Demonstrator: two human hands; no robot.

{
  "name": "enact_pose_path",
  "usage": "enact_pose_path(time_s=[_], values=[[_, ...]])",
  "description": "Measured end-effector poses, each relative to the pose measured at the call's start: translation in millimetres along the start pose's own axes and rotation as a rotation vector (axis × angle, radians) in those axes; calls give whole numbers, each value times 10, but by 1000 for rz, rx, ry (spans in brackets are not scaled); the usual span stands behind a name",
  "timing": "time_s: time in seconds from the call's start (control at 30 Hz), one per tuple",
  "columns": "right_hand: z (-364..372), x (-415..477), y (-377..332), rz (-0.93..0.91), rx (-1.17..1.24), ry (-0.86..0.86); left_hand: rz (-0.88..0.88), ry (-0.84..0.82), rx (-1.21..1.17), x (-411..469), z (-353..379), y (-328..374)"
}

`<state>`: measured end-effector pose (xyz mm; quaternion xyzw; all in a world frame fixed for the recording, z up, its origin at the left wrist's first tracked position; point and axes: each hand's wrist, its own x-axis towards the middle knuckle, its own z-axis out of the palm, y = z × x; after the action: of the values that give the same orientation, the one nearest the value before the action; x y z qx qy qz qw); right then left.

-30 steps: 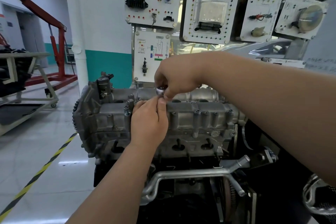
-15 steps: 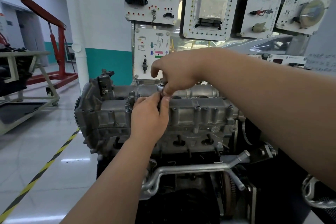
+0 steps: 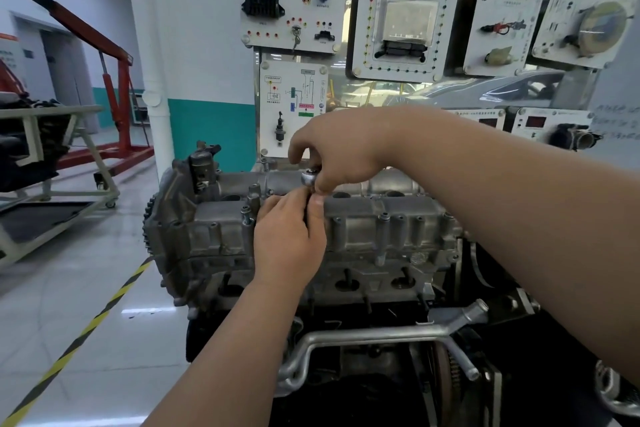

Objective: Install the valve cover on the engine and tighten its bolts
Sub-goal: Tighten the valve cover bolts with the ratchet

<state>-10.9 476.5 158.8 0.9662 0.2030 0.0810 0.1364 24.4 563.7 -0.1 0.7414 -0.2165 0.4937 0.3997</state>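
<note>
My right hand [image 3: 343,149] pinches the chrome knob [image 3: 308,177]; my left hand [image 3: 289,243] curls round the shaft (hidden by fingers). If I tilt it, the bolt may cross-thread.

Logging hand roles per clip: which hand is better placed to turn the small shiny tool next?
Right, probably: the right hand pinches the top of the shiny rounded metal tool above the grey cast-metal valve cover, free to twist; the left hand pinches its lower end, seemingly steadying.
</note>
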Motion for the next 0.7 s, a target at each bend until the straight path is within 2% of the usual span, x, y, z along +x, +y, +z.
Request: enact_pose_path(time_s=[0.13, 0.2, 0.33, 0.53, 0.6, 0.7], values=[[27, 15, -95, 77, 38, -102, -78, -37, 24, -15, 28, -12], [68, 39, -185, 64, -30, -87, -133, -75, 16, -36, 38, -21], [-15, 46, -152, 51, -104, -134, 59, 53, 27, -22, 62, -52], [-18, -30, -43, 31, -78, -43, 59, 33, 49, -19, 57, -21], [27, 7, -101, 72, -26, -72, 18, 12, 91, -6, 52, 17], [5, 38, -214, 91, 9, -86, -163, -92, 67, 0, 24, 43]])
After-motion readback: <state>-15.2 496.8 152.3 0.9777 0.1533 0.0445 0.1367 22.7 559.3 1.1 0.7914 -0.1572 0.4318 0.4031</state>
